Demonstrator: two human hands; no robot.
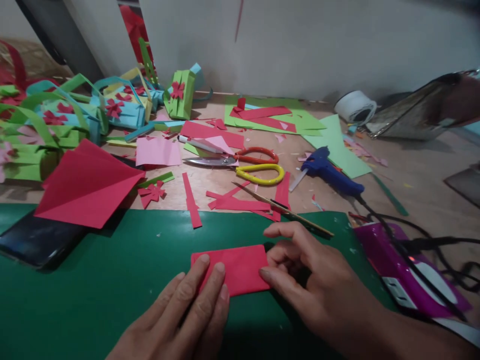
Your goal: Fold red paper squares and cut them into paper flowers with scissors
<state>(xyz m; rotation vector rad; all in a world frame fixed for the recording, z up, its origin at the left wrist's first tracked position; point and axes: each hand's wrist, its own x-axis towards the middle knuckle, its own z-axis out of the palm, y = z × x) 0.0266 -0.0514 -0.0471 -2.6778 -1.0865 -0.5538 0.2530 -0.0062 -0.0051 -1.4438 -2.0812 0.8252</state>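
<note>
A folded red paper, a small rectangle, lies on the green cutting mat in front of me. The fingers of my left hand rest flat on its left half, pressing it to the mat. At its right edge my right hand has its thumb on the paper and curled fingers just behind, closed on that edge; the index finger is lifted. Beyond the mat's far edge are red paper strips and a thin pointed tool. Scissors with red and yellow handles lie farther back.
Paper baskets with flowers crowd the back left. A red folded sheet covers part of a phone. To the right are a blue glue gun, its cord, a purple power strip and a white roll.
</note>
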